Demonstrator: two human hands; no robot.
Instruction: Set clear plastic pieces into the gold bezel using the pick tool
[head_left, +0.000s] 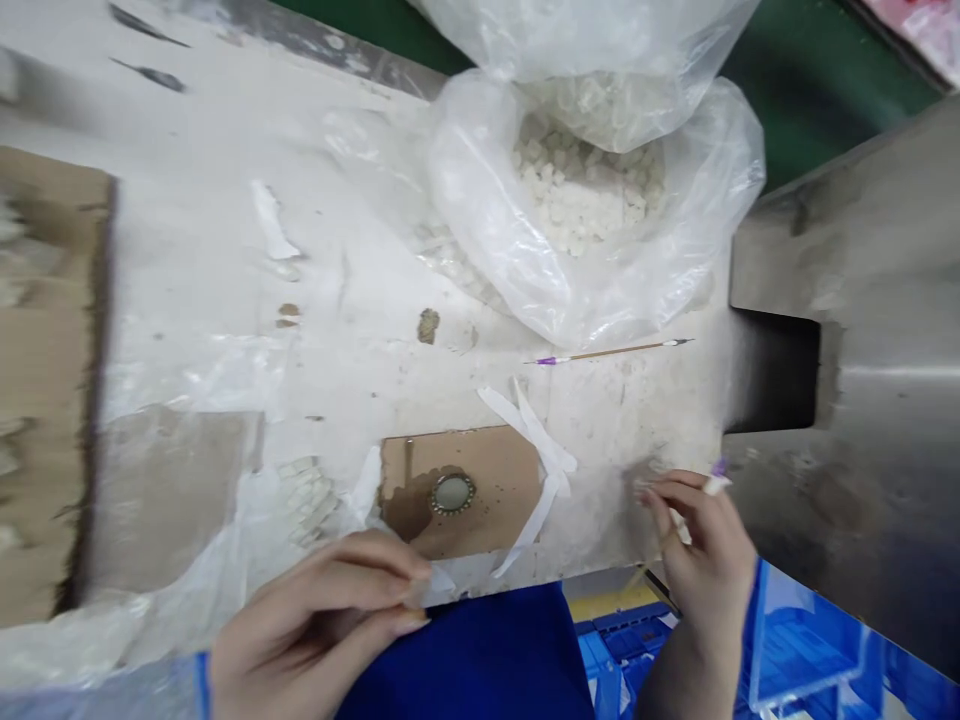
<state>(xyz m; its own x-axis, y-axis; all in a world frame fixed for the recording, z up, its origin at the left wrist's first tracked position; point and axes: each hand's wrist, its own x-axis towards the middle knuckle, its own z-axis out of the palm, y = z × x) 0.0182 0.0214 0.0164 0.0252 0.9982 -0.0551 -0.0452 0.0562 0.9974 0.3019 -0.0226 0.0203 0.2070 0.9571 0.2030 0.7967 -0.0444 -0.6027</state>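
White-crusted tabletop (225,250) under the head camera, blurred by motion. At 5 o'clock, right hand (701,550) clenched in a fingertip pinch on a short white piece (718,482) with a purple end. Held at the very tips, probably for fine control, the rest hidden among the fingers. Points toward 1 o'clock, long axis seemingly 7 to 1, purple end outermost, just over the table's 3 o'clock edge beside the grey metal housing (862,350). At 7 o'clock, left hand (330,620) closed thumb-to-finger on a pale scrap (435,583) at the near edge; film or tape, cannot tell. Just beyond, cardboard patch (487,470) bearing a metal ring (452,493), with white tape strips (536,435) crossing its 3 o'clock corner, likely to keep it flat. Toward 2 o'clock of the patch, slim stick (611,351) lying loose, axis 9 to 3, purple end at 9, dark tip at 3. At 12, clear plastic bag (480,200) slumped open, white chunks (585,190) inside. Blue crate (795,640) below the table at 5
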